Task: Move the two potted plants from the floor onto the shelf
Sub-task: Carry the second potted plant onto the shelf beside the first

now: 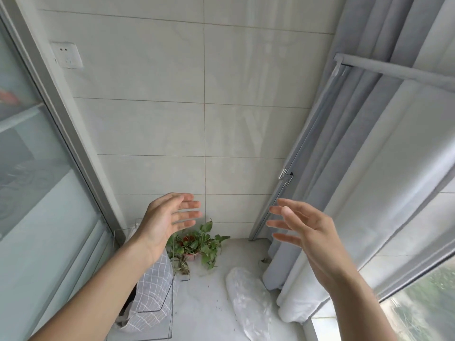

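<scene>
A potted plant point(197, 244) with green leaves in a reddish pot stands on the floor against the tiled wall, far below my hands. Only this one pot shows; a second plant is not visible. My left hand point(170, 220) is raised in front of me, fingers spread, palm facing right, and holds nothing. My right hand point(302, 230) is raised opposite it, fingers spread, palm facing left, also holding nothing. Both hands hover in the air well above the plant. No shelf is clearly in view.
A wire rack draped with a checked cloth point(152, 296) stands at lower left beside a glass sliding door point(49, 193). A white plastic bag point(248, 299) lies on the floor. Grey curtains point(357, 168) hang at the right. A wall socket point(67, 55) sits upper left.
</scene>
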`<state>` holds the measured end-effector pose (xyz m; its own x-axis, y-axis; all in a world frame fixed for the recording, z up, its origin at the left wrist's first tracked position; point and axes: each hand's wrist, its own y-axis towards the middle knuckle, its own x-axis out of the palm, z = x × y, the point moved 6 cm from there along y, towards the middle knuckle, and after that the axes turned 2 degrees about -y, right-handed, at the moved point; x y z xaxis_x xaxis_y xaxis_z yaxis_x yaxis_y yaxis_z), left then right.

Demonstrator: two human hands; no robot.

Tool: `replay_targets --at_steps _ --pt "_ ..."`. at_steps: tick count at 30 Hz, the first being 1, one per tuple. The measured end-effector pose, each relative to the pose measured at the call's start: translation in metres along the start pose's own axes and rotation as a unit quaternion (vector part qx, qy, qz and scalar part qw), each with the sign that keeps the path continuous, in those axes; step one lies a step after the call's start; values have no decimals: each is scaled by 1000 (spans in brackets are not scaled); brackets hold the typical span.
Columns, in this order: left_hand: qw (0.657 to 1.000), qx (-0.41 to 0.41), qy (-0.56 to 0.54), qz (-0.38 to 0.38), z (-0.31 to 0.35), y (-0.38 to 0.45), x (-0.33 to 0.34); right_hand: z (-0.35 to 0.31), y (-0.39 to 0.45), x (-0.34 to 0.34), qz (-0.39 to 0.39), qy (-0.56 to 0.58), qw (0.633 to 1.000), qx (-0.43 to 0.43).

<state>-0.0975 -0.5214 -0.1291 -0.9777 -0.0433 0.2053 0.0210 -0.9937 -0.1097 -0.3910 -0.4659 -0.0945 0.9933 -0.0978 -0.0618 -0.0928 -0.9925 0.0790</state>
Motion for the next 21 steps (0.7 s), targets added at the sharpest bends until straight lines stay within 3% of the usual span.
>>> replay_targets --at_steps 13,21 --pt "997 5 32 66 0 143 53 40 183 -33 -68 53 996 20" --pt "994 -24 47 100 -17 190 55 67 247 -36 -88 77 992 43"
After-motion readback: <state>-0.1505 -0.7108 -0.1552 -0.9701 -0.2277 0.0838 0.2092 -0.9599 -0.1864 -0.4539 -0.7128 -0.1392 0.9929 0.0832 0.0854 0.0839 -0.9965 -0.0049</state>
